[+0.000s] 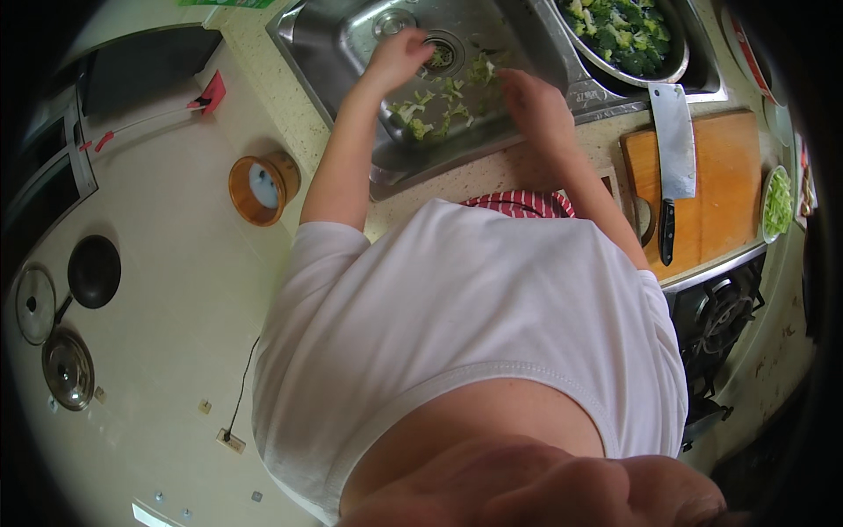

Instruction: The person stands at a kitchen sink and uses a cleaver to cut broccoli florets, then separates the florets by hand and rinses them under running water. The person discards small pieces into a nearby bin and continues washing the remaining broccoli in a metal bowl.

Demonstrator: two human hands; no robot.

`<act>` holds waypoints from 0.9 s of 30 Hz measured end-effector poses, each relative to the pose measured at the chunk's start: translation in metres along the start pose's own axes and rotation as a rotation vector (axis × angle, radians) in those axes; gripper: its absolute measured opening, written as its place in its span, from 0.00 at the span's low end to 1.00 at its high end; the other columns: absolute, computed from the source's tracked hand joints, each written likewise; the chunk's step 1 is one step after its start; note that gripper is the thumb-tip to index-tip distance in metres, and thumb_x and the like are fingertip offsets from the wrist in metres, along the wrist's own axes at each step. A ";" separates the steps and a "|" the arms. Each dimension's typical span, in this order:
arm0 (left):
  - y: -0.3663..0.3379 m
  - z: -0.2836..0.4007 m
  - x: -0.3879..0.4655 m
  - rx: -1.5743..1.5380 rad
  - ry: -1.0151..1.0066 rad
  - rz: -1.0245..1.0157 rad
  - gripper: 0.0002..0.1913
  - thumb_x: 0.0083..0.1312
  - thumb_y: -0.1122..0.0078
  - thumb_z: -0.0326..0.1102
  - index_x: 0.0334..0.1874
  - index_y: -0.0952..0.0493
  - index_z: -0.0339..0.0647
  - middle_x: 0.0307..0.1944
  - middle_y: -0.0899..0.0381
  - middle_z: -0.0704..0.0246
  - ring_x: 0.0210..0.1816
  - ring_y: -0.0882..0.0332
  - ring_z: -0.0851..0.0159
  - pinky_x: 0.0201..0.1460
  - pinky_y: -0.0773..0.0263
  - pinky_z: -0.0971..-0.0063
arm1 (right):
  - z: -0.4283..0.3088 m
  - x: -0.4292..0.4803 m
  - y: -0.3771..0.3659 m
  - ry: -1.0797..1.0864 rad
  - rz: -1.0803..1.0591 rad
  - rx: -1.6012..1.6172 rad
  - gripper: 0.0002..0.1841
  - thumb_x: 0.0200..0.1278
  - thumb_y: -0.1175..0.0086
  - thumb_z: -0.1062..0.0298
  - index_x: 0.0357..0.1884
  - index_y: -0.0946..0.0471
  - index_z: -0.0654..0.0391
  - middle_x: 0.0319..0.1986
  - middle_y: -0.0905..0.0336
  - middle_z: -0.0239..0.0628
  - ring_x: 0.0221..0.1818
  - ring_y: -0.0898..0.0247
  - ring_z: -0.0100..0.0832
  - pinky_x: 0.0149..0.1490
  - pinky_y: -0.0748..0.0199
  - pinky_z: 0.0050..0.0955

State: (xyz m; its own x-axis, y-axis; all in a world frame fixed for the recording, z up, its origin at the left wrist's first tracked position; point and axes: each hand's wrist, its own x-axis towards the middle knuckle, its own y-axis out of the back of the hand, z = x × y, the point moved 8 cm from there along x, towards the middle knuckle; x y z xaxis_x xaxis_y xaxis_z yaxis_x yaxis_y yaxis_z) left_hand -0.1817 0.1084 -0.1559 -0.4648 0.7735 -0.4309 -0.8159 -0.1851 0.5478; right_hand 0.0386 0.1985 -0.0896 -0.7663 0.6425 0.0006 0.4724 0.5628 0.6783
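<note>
Over the drain strainer (442, 58) of the stainless steel sink (359, 79) hangs my left hand (398, 59), its fingers curled and blurred. My right hand (539, 105) reaches down into the same basin, at the right end of some pale green vegetable scraps (416, 125). Its fingertips are turned from view, so what it may hold is hidden. The scraps lie scattered across the basin floor, some near the drain. In the smaller basin to the right stands a metal bowl (678, 64) full of broccoli florets (622, 36).
A cleaver (675, 148) lies on a wooden cutting board (728, 178), its blade reaching toward the sink rim. Beyond it is a dish of shredded green vegetable (778, 204). A gas stove (718, 316) is at the right. An orange-brown container (253, 191) sits left of the counter.
</note>
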 end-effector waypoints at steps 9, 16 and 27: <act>-0.082 -0.111 -0.034 0.741 0.221 -0.408 0.15 0.52 0.37 0.33 0.41 0.19 0.36 0.45 0.21 0.53 0.48 0.22 0.51 0.50 0.26 0.65 | -0.006 0.002 -0.001 0.013 -0.015 -0.069 0.08 0.57 0.44 0.62 0.35 0.23 0.53 0.29 0.21 0.41 0.33 0.24 0.45 0.37 0.26 0.39; -0.032 -0.018 -0.065 -0.041 0.012 0.030 0.16 0.54 0.37 0.28 0.46 0.24 0.40 0.43 0.20 0.65 0.41 0.21 0.64 0.43 0.26 0.74 | -0.004 -0.002 -0.001 -0.009 -0.085 -0.054 0.08 0.58 0.43 0.63 0.36 0.22 0.55 0.29 0.21 0.43 0.30 0.23 0.41 0.37 0.25 0.35; 0.012 0.129 -0.140 -0.003 -0.519 0.371 0.14 0.54 0.43 0.21 0.43 0.22 0.43 0.43 0.22 0.66 0.44 0.23 0.62 0.42 0.25 0.73 | -0.046 -0.006 0.007 -0.214 -0.265 0.923 0.12 0.61 0.40 0.67 0.41 0.21 0.66 0.29 0.19 0.34 0.29 0.24 0.20 0.37 0.24 0.19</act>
State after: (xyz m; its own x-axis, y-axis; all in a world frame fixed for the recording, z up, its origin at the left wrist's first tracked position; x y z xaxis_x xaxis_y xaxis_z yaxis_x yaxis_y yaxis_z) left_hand -0.0818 0.0758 0.0035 -0.4902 0.8504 0.1912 -0.6339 -0.4984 0.5914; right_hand 0.0261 0.1747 -0.0512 -0.8445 0.4663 -0.2633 0.5211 0.8289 -0.2033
